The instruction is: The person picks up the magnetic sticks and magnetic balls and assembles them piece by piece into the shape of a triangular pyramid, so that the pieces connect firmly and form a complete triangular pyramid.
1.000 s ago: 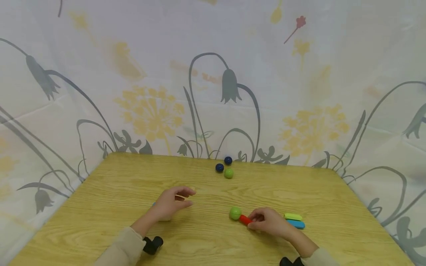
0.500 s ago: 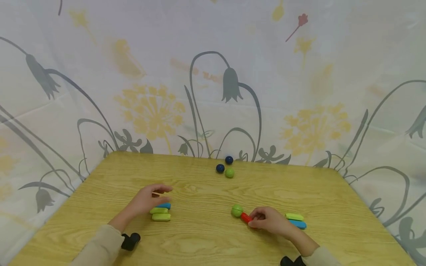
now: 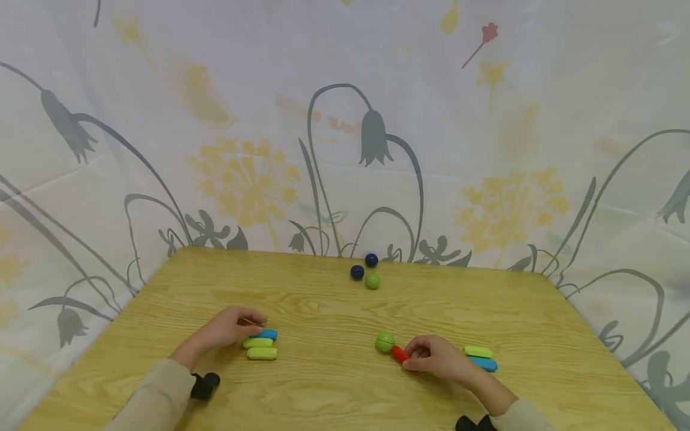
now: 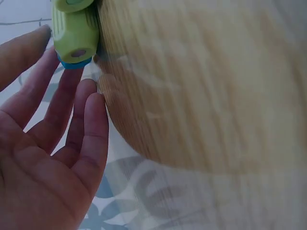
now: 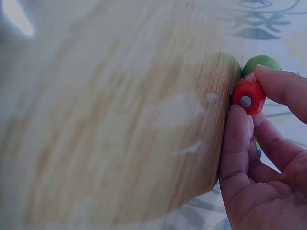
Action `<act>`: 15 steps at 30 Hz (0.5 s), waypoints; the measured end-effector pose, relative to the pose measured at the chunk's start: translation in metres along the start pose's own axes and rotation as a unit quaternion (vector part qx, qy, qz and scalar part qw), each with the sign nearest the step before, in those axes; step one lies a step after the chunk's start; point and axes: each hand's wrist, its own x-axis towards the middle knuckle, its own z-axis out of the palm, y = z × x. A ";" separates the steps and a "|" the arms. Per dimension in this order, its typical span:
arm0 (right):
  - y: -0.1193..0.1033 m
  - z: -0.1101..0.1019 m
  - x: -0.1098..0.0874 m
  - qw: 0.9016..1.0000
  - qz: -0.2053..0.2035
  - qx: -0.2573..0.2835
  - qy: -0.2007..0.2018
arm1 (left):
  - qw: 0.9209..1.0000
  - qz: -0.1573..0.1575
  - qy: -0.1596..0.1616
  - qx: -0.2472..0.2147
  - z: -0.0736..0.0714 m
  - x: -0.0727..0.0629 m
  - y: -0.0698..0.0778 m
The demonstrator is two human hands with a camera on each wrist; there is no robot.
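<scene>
Since the earlier head frames, the left hand (image 3: 229, 326) has travelled leftward from near the desk centre and come down to the left-hand group of bars. The right hand (image 3: 438, 359) and its workpiece keep practically the same position.

Left grip: thumb and fingers stand parted at the left end of a blue, rounded stick-shaped bar (image 3: 266, 334). The fingertips are partly hidden behind the bars in the left wrist view; firm contact cannot be confirmed. Two yellow-green bars of similar shape, the middle bar (image 3: 258, 343) and the near bar (image 3: 262, 354), lie side by side on the near side of the blue bar.

Right grip: thumb and fingers are closed in a pinch on a short red bar (image 3: 400, 354) with a grey disc (image 5: 245, 101) set in its end face. The opposite end of the red bar meets a glossy green ball (image 3: 385, 342). Both are located right of the desk centre.

Just beyond the right hand, a yellow-green stick (image 3: 478, 352) lies alongside a blue stick (image 3: 483, 364).

At the far edge of the wood-grain desk (image 3: 323, 383), a loose cluster comprises two dark blue balls, the rear ball (image 3: 371, 260) and the left ball (image 3: 357, 272), plus a second green ball (image 3: 372, 281).
</scene>
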 end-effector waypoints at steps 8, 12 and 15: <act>0.003 0.001 0.001 1.000 -0.001 -0.003 -0.002 | 1.000 0.002 -0.021 0.021 -0.002 -0.001 -0.003; 0.003 0.000 0.001 1.000 -0.004 -0.001 -0.004 | 0.999 -0.001 -0.025 0.027 -0.002 0.001 -0.002; 0.002 0.000 0.001 1.000 0.000 -0.001 -0.003 | 0.999 0.000 -0.021 0.034 -0.003 0.000 -0.002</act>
